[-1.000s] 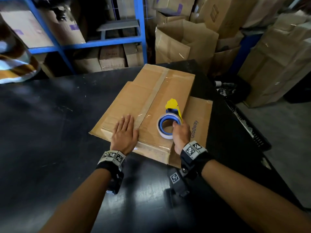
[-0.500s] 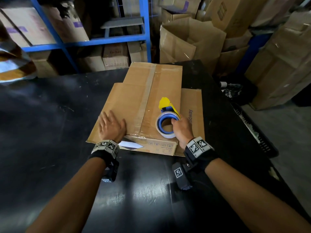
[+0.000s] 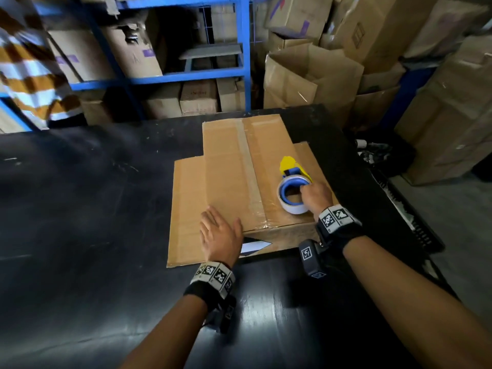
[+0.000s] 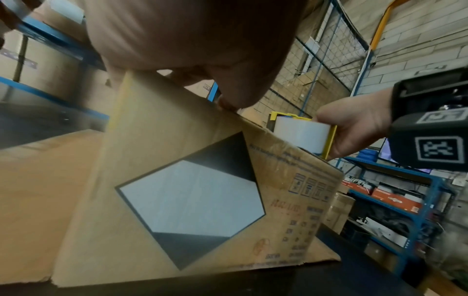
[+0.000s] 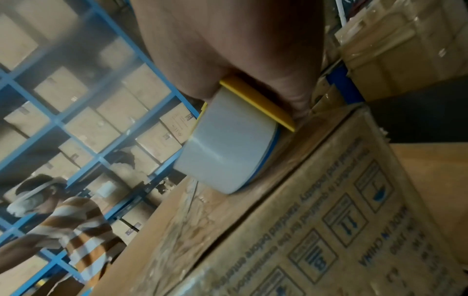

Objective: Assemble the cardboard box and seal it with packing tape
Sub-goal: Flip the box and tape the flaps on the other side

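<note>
A brown cardboard box [image 3: 229, 182] lies low on the black table [image 3: 80, 209], with side flaps spread flat to left and right. A strip of clear tape [image 3: 249, 166] runs along its top seam. My left hand [image 3: 221, 235] presses flat on the near left corner, fingers straight. My right hand [image 3: 315, 197] grips a yellow and blue tape dispenser [image 3: 294, 193] that stands on the right half of the top. The left wrist view shows the near side with a diamond label [image 4: 192, 210] and the tape roll [image 4: 301, 136]. The right wrist view shows the roll [image 5: 228, 150] touching the box [image 5: 316, 210].
Blue shelving [image 3: 245, 49] full of cartons stands behind the table. Stacked and open cardboard boxes [image 3: 311, 75] crowd the back right. A person in a striped shirt [image 3: 29, 67] stands at far left. The table's right edge drops to a black crate [image 3: 415, 217] on the floor.
The box has turned on the table, so its taped seam now runs almost straight away from me. My left hand slid to the near left corner. My right hand still holds the dispenser on top.
</note>
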